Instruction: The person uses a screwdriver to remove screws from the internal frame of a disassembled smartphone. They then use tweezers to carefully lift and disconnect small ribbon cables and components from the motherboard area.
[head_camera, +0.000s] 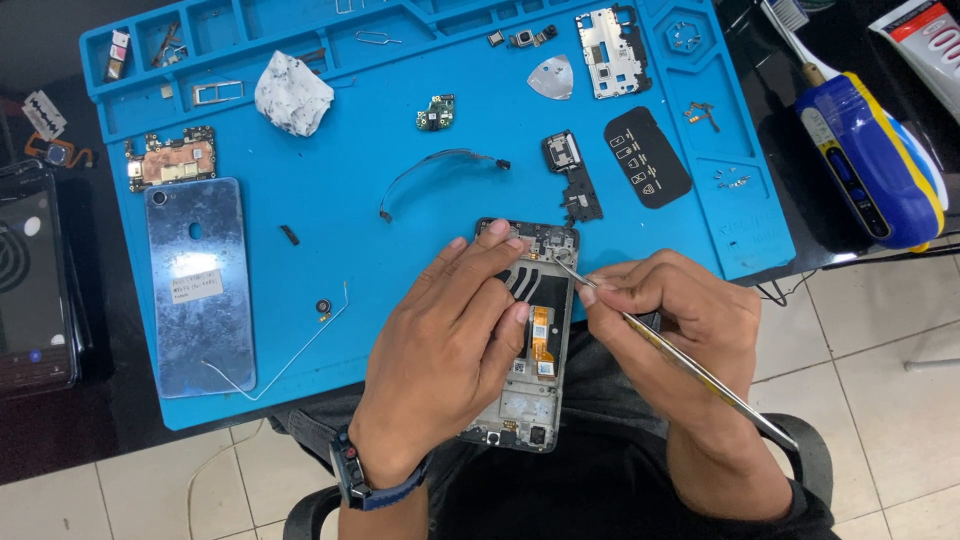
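Left hand (455, 340) wraps over the opened phone (530, 400) – fingers curled around its left edge, fingertips (510, 243) pressing near the top. The phone sits at the near edge of the blue mat (400, 240), its lower end hanging over the person's lap. Right hand (680, 320) is pinched shut on tweezers (680, 365); the tip touches the phone's top right corner. Left of the phone on the mat: thin white cable (300, 350), then the back cover (200, 280). Beyond the phone – a flex cable (430, 165), black bracket (575, 180), black sticker sheet (647, 157). Far side of the mat: crumpled tissue (292, 92), small green board (436, 112), silver pick (552, 78), metal shield plate (612, 52).
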